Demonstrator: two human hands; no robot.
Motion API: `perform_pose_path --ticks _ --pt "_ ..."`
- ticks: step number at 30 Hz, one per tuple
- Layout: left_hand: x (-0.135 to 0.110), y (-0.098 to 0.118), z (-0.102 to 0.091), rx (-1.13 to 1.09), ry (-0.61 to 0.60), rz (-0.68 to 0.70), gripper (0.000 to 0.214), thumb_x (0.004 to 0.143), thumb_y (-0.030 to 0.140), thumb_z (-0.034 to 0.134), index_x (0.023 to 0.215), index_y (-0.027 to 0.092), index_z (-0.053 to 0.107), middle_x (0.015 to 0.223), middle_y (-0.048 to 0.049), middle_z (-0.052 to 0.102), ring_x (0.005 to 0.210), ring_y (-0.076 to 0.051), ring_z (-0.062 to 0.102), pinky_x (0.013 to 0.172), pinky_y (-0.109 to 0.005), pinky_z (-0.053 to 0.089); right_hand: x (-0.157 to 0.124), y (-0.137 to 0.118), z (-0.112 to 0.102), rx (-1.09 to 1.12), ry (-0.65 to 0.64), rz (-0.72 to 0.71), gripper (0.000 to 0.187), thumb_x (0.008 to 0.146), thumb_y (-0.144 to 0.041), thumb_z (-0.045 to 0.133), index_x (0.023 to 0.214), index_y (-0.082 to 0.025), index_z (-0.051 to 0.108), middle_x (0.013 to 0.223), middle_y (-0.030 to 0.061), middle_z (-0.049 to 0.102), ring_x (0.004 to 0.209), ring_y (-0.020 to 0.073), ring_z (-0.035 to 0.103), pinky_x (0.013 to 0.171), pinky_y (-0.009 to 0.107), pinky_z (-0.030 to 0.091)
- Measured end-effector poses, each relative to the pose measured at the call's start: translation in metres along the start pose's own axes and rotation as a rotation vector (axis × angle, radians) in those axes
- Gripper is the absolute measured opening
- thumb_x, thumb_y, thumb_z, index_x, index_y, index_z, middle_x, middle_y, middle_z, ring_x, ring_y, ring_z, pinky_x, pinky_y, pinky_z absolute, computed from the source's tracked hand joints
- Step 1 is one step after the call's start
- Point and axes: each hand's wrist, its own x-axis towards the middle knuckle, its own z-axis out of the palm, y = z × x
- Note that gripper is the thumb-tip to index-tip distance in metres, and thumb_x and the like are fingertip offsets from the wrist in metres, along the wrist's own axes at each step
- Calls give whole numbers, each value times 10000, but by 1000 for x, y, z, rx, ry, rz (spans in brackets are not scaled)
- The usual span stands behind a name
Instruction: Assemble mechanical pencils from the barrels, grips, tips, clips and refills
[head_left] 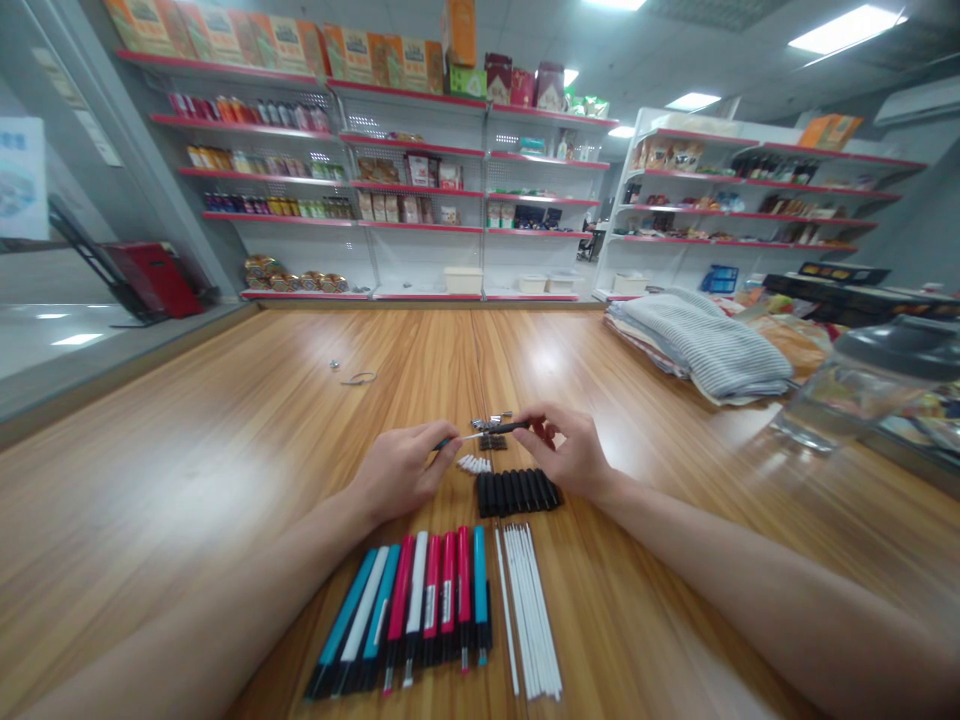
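In front of me my left hand (409, 465) pinches a thin white pen refill (471, 437), with a dark bit showing at its fingertips. My right hand (562, 447) grips a black pen grip (511, 428) that meets the refill's other end. Just below are small white pen parts (474, 464) and a row of black pen grips (517, 493). Behind the held parts lie small silver pen pieces (495, 420) and small dark parts (493, 442), possibly springs. Nearer to me are blue, white and pink pen barrels (431, 590) and a bundle of white refills (534, 610).
A loop-like strip (360, 378) and a small metal piece (334, 364) lie farther left on the wooden table (225, 440). At the right are folded striped cloth (705, 340) and a clear bottle (847, 390). Stocked shelves (420, 140) stand behind.
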Motion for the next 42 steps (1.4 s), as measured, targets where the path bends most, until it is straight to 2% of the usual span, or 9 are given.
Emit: perform_pose_path --ticks 5,10,17,25,31,34,39,42 --pt "0 0 -1 14 -6 -1 209 957 322 410 930 200 578 807 -20 655 681 -144 602 610 -246 399 -1 4 0 23 -1 42 136 853 -280 604 942 -182 634 785 31 642 617 118 545 522 246 439" --pt "0 -2 3 -14 15 9 201 952 323 429 932 201 587 799 -20 663 694 -148 616 609 -242 412 -1 3 0 18 -9 24 138 855 -289 612 942 -187 648 800 35 656 587 111 526 538 254 449" --pt "0 0 8 -92 9 31 199 937 356 499 1058 216 570 915 -16 699 780 -156 658 677 -238 455 1 -8 6 37 -126 -150 136 862 -269 623 973 -210 676 851 47 677 688 138 583 619 270 483" --pt "1 7 6 -111 2 90 197 938 359 502 1023 201 584 846 -25 688 742 -151 653 638 -232 450 2 -12 5 -25 -62 -187 132 862 -295 633 936 -201 688 774 44 672 691 150 607 649 278 494" --pt "0 9 6 -106 -5 71 184 938 354 505 1024 211 581 869 -6 689 758 -144 652 657 -238 451 2 -11 8 -50 -55 -255 144 864 -317 633 876 -180 674 736 41 661 709 152 607 669 274 485" --pt "-1 8 5 -83 -13 98 187 940 343 502 1057 217 575 900 -4 688 776 -142 652 667 -239 453 2 -10 8 -102 -87 -268 160 877 -326 614 851 -173 655 757 46 663 737 158 607 697 281 478" --pt "0 8 3 -1 -10 168 193 961 297 446 1002 183 596 848 -22 676 760 -151 637 646 -247 442 2 -11 5 -160 -185 -299 171 874 -268 599 1020 -178 611 932 74 675 854 184 601 756 313 474" --pt "1 11 2 27 -10 165 218 952 343 466 1064 194 579 917 -20 684 805 -157 645 673 -252 446 2 -10 5 -194 -203 -334 93 901 -241 553 900 -173 616 848 67 669 807 178 591 722 304 460"
